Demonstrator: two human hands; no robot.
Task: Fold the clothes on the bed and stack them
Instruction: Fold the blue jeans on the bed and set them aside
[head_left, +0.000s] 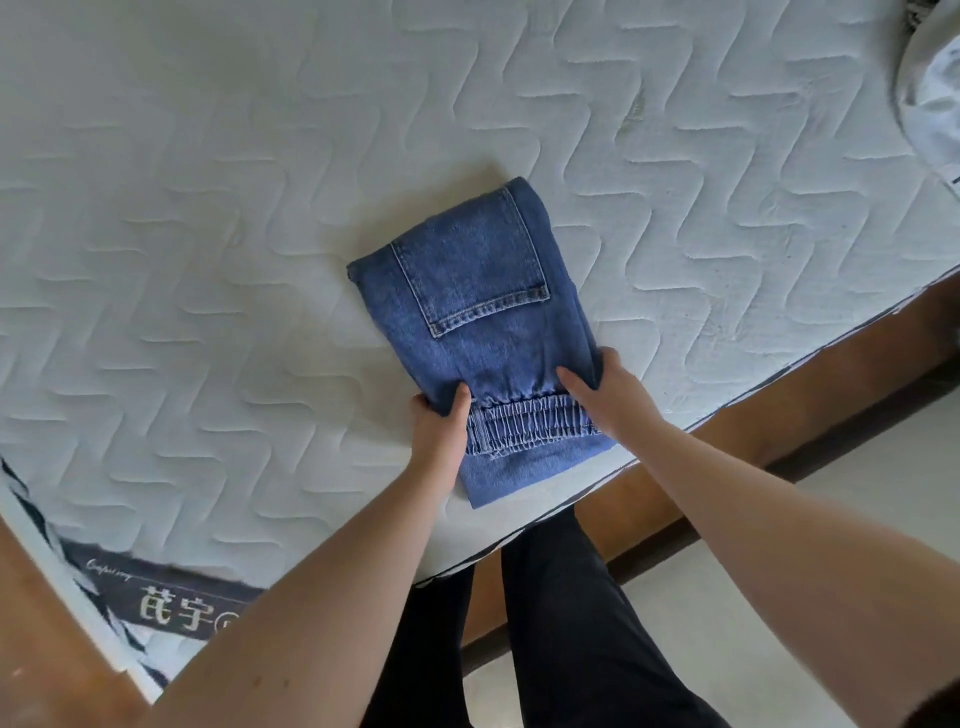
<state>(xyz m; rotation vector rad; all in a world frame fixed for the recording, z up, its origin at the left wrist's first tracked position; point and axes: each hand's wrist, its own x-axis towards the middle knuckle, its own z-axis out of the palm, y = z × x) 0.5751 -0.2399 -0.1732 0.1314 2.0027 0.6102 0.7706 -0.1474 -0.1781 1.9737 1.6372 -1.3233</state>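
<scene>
A folded pair of blue jeans (480, 332) lies on the quilted white mattress (208, 208), close to its near edge, with the bottom layer of denim reaching almost to that edge. A back pocket faces up on the top layer, and an elastic waistband shows at the end nearest the person.

The left hand (439, 423) grips the near left corner of the jeans, thumb on top and fingers curled under the fold. The right hand (605, 389) grips the near right side, thumb on the denim and fingers wrapped round the edge.

Beyond the jeans and to their left the mattress stretches as plain quilted surface. Far to the upper right of the jeans, at the mattress's far corner, lies a pale bundle of cloth (930, 88), perhaps bedding; it is cut off by the frame. A wooden bed frame (779, 410) runs along the mattress edge right of the jeans.

Below left of the jeans, a dark label (171, 597) on the mattress side carries Chinese characters and a small script word, too small to read.
</scene>
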